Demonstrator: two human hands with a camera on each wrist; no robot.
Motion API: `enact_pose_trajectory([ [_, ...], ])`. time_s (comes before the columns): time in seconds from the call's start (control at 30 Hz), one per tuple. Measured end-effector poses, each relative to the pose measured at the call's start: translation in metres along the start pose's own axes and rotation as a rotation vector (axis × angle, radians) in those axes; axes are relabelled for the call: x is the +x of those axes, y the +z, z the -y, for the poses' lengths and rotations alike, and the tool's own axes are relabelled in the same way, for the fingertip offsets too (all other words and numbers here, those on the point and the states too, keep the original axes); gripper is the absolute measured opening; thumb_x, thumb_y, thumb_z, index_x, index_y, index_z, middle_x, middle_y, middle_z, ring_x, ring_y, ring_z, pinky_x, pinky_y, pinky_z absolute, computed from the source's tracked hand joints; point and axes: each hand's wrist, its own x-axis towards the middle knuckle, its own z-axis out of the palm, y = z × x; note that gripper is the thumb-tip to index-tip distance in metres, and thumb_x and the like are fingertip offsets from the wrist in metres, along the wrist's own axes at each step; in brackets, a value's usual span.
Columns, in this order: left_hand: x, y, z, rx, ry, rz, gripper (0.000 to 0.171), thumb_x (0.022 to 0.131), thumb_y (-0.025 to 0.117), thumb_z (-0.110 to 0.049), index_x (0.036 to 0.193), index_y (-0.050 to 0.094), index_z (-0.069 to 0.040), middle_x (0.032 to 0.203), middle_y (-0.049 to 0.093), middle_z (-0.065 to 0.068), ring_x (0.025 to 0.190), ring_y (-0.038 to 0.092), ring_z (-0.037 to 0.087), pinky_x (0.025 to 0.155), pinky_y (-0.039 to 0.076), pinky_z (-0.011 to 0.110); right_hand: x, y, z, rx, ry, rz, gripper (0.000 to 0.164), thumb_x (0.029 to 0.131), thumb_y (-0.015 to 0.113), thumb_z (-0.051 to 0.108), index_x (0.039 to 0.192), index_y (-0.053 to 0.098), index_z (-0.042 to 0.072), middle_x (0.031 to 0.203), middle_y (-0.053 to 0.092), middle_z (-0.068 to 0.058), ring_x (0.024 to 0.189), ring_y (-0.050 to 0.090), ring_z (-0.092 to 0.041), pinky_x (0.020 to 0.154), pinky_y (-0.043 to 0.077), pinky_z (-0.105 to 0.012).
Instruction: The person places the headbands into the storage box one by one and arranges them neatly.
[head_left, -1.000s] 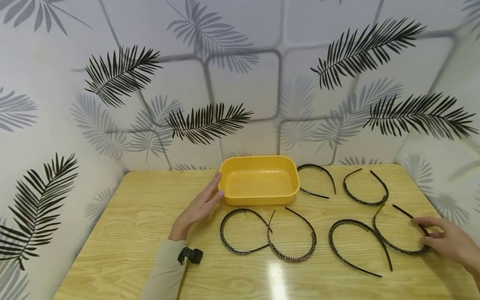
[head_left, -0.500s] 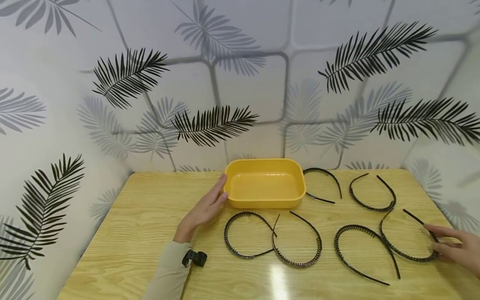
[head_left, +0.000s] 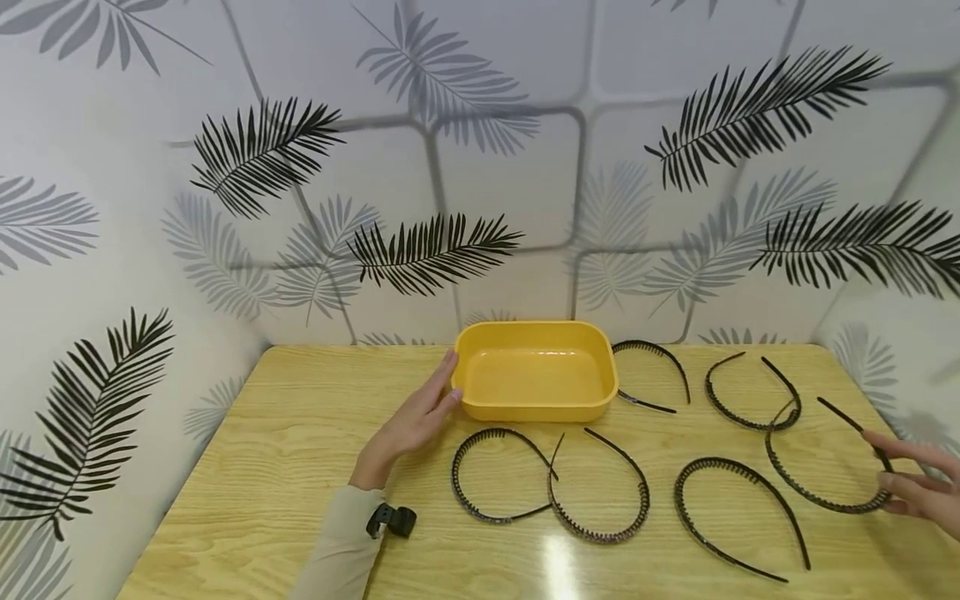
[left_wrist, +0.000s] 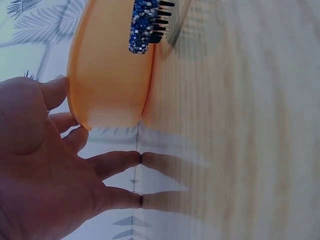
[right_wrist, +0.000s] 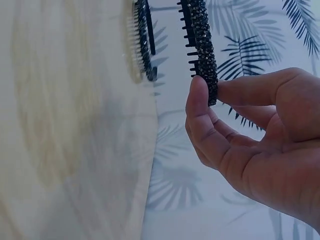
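With thumb and fingertips, my right hand pinches one side of a black toothed headband. Dark sparkling stones cover this headband in the right wrist view, where it is raised off the table. My left hand rests against the left end of a yellow rectangular plastic bin, its fingers fairly straight. Seen from the left wrist, the thumb and some fingers of the left hand touch the bin's end, while two fingertips reach the tabletop. The bin holds nothing.
Two overlapping headbands lie in front of the bin. Another headband is at front right, one headband at back right, and a headband beside the bin's right end. A patterned wall stands behind the wooden table.
My right hand has lifted the pinched headband, which has come away from the front right one and now overlaps the back right one in view. The left hand stays at the bin.
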Motion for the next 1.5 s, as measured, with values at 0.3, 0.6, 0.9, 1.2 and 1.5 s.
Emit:
enact_pose_trajectory([
  [0.3,-0.001,-0.002,0.001,-0.01,0.018,-0.012,0.062,0.113,0.042,-0.022,0.163,0.013,0.002,0.171,0.006,0.013,0.157,0.008,0.027,0.126,0.013,0.048,0.013,0.036,0.055,-0.131,-0.044,-0.004,0.058,0.103,0.06,0.001,0.157,0.043,0.008,0.125,0.043,0.02,0.087,0.057,0.016,0.065,0.062,-0.034],
  [0.6,0.0,-0.001,0.001,0.017,0.03,-0.003,0.063,0.113,0.042,-0.023,0.163,0.011,0.002,0.171,0.005,0.013,0.157,0.009,0.031,0.126,0.013,0.048,0.028,0.054,0.083,-0.083,-0.082,0.01,0.051,0.105,0.061,0.011,0.152,0.047,0.0,0.127,0.039,0.032,0.089,0.065,0.007,0.067,0.062,-0.032],
  [0.9,0.0,-0.001,0.003,0.008,0.023,-0.013,0.064,0.113,0.044,-0.022,0.163,0.012,0.002,0.171,0.005,0.011,0.156,0.01,0.032,0.125,0.013,0.048,0.047,0.07,0.107,-0.027,-0.131,-0.014,0.054,0.103,0.065,0.013,0.153,0.047,0.001,0.129,0.048,0.027,0.09,0.068,0.003,0.07,0.061,-0.026],
  [1.2,-0.003,0.0,0.003,-0.003,0.015,-0.02,0.064,0.112,0.045,-0.022,0.163,0.014,0.001,0.17,0.008,0.015,0.156,0.011,0.031,0.126,0.014,0.047,0.058,0.085,0.134,0.104,-0.154,-0.033,0.059,0.103,0.065,0.01,0.157,0.043,0.009,0.136,0.049,0.022,0.087,0.072,-0.006,0.074,0.06,-0.022],
  [1.5,-0.001,-0.003,0.002,0.0,0.012,-0.016,0.064,0.112,0.045,-0.023,0.163,0.014,0.001,0.17,0.007,0.013,0.156,0.011,0.03,0.126,0.013,0.046,0.073,0.111,0.164,0.182,-0.189,-0.059,0.055,0.103,0.064,0.009,0.154,0.047,0.007,0.135,0.054,0.008,0.089,0.071,-0.004,0.072,0.061,-0.025],
])
